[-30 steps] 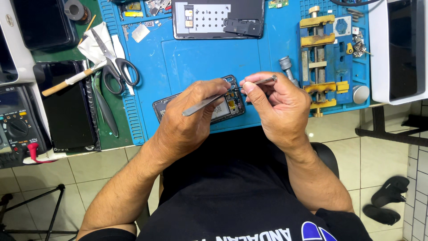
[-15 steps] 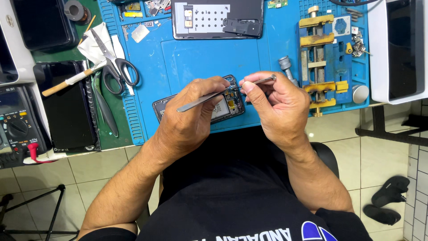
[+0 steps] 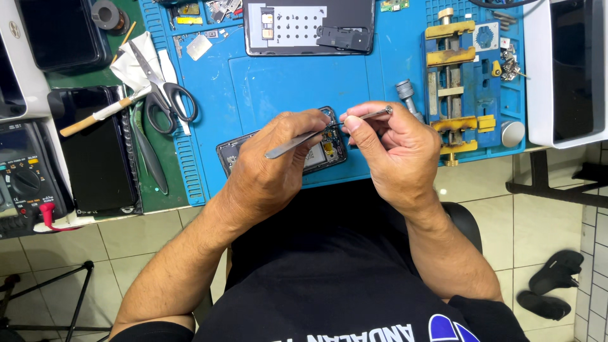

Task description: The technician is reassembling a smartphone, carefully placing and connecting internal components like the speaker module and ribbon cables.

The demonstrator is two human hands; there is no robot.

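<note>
- Between the two hands, over the near edge of the blue silicone work mat (image 3: 278,82), an opened dark phone body with its insides bared (image 3: 320,152) lies flat on the mat, partly hidden by the fingers.
- Left hand (image 3: 269,174): its grip is closed on slim grey metal tweezers (image 3: 292,145), whose tips point toward the top of the phone body.
- Right hand (image 3: 396,152): its grip is closed, thumb and forefinger pinching a thin silver metal screwdriver (image 3: 370,114) that runs level above the knuckles; whether its tip touches the phone cannot be told.
- Just beyond the right hand stands a short grey metal cylinder-shaped tool (image 3: 406,95); beside it is a yellow and silver clamp fixture (image 3: 451,76) with a round silver knob (image 3: 512,133) at its near right corner.
- At the far edge of the mat lies a grey phone back plate with small parts on it (image 3: 309,26).
- Left of the mat, black-handled scissors (image 3: 161,88) rest on white cloth, near a wooden-handled brush (image 3: 104,112) and a dark phone lying screen-up (image 3: 95,149).
- At the desk's left edge sits a grey multimeter with a round dial (image 3: 22,180).
</note>
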